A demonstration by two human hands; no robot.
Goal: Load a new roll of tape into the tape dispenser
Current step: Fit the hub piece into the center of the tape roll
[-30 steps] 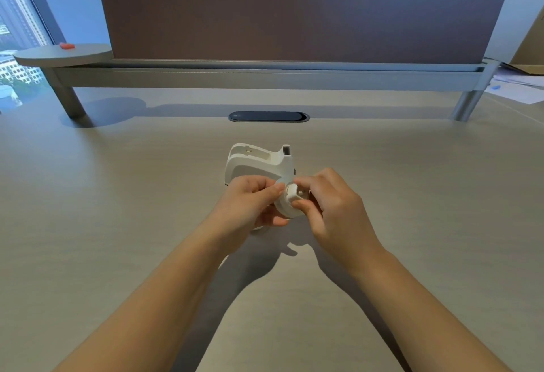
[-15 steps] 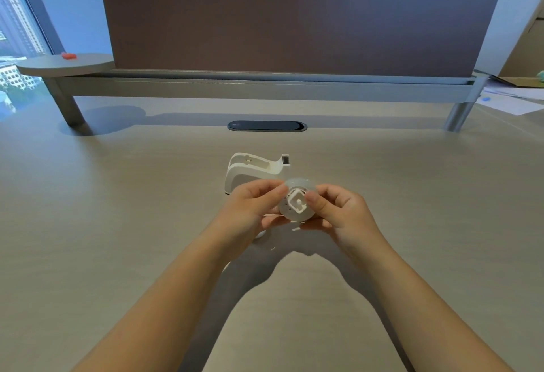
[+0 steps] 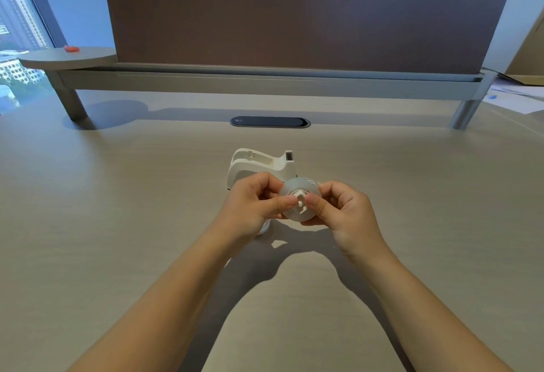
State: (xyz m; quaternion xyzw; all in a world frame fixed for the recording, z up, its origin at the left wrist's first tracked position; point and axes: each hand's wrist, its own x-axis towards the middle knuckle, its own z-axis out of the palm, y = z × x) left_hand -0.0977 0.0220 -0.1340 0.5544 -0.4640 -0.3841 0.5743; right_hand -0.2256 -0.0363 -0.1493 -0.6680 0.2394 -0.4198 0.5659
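Note:
A white tape dispenser (image 3: 259, 165) stands on the desk just beyond my hands, its roll cradle open on top and the cutter at its right end. In front of it I hold a translucent tape roll (image 3: 297, 187) with a white hub in its middle, its flat face turned toward me. My left hand (image 3: 253, 206) grips the roll from the left and my right hand (image 3: 343, 214) from the right, both thumbs pressing on the hub. A small white object under my left hand is mostly hidden.
A beige desk (image 3: 117, 224) spreads around the hands. A dark cable grommet (image 3: 270, 121) lies behind the dispenser. A brown divider panel (image 3: 294, 12) on a grey rail closes the back. Papers (image 3: 518, 97) lie at far right, a round shelf (image 3: 67, 58) at far left.
The roll has turned from edge-on to face me, and both thumbs have moved onto its hub. The dispenser has stayed in place.

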